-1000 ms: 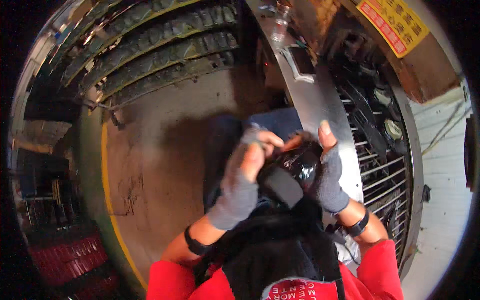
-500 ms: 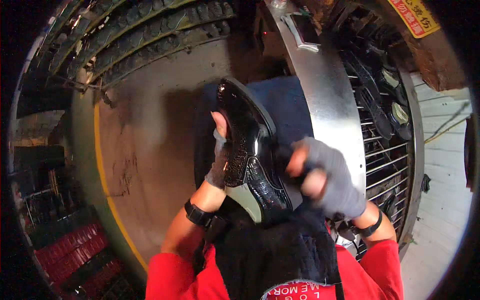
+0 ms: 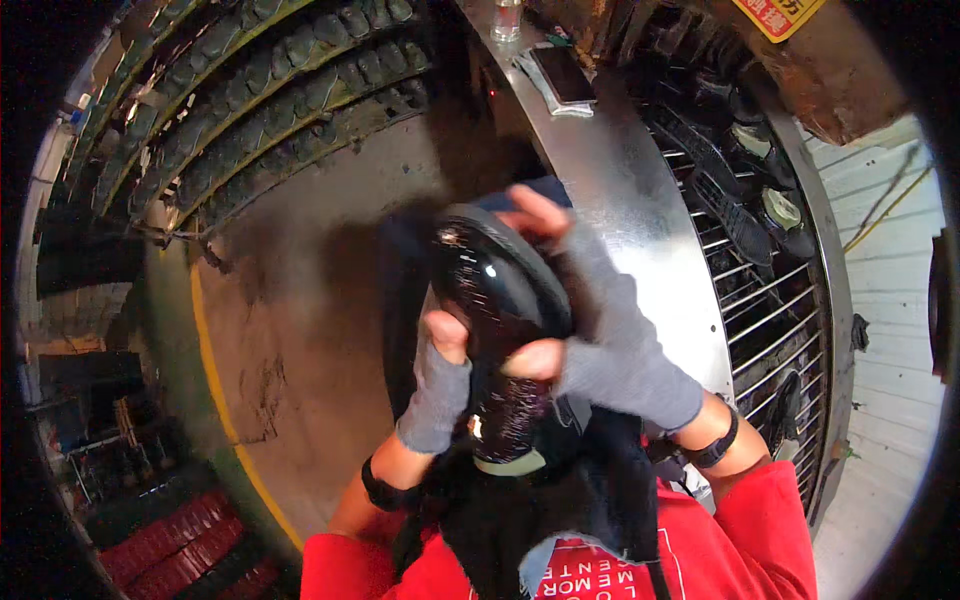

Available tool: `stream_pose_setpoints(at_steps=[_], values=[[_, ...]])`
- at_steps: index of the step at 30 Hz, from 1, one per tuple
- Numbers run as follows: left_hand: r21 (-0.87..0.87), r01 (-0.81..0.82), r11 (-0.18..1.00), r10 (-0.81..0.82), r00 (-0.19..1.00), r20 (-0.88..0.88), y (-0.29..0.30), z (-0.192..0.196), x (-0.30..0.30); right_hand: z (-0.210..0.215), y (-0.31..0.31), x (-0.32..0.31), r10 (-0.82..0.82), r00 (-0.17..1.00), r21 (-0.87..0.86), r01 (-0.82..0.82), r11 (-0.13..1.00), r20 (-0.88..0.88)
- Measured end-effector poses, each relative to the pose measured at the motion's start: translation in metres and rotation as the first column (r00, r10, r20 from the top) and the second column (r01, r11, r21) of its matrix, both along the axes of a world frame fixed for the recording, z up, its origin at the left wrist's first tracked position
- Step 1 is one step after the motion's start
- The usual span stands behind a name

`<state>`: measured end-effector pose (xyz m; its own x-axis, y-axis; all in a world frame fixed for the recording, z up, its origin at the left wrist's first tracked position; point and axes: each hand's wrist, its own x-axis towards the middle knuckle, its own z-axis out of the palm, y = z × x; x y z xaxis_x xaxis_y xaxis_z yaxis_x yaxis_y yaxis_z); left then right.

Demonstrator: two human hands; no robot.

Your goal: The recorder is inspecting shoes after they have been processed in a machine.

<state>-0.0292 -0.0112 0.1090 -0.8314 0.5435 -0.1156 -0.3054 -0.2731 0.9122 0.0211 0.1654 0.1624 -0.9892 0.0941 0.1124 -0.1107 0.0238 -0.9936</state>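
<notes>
Left to centre: your left hand [image 3: 440,385], in a grey fingerless knit glove, is clenched around the lower left side of the glossy black leather shoe [image 3: 497,330], thumb pressed against its upper. The shoe is held upright in front of your chest, above your lap, with its dark sole edge curving over the top and bright highlights on the polished upper; its lower end shows a perforated pattern and a pale rim. Centre to right: your right hand [image 3: 600,320], in a matching glove, grasps the shoe's right side, fingertips [image 3: 530,210] hooked over the top of the sole and thumb across the front. Both hands touch the shoe and lie close to each other. A black cloth [image 3: 560,490] lies beneath the shoe. Surroundings: at left, open concrete floor [image 3: 300,300] bounded by a yellow line [image 3: 215,380] and shelves of dark shoes [image 3: 270,90]; at right, the bare sheet-metal desk [image 3: 640,190] passes just behind your right hand, with a wire rack [image 3: 770,300] beyond it.
</notes>
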Motion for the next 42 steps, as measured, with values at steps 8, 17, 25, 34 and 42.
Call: stream_pose_setpoints(at_steps=[8,17,25,34,42], values=[[-0.198,-0.332,0.922,0.275,0.924,-0.265,-0.024,0.018,0.019,-0.021,-0.023,0.006,0.049,0.999,0.019,-0.049,0.999,-0.016],[-0.171,0.079,0.982,-0.162,0.817,-0.554,0.011,0.064,-0.097,-0.068,-0.002,-0.008,0.546,0.799,-0.935,0.055,0.350,0.252],[-0.047,0.070,0.996,-0.077,0.983,-0.165,0.009,0.005,-0.068,-0.066,0.008,0.038,0.408,0.838,-0.708,-0.037,0.706,0.363],[-0.203,-0.258,0.944,0.123,0.852,-0.509,0.034,-0.030,-0.018,-0.073,0.003,0.050,0.145,0.823,-0.669,0.330,0.666,0.550],[-0.299,0.376,0.877,-0.394,0.919,0.000,0.005,-0.073,-0.054,-0.064,0.188,0.159,-0.373,0.758,-0.317,0.589,0.744,0.535]])
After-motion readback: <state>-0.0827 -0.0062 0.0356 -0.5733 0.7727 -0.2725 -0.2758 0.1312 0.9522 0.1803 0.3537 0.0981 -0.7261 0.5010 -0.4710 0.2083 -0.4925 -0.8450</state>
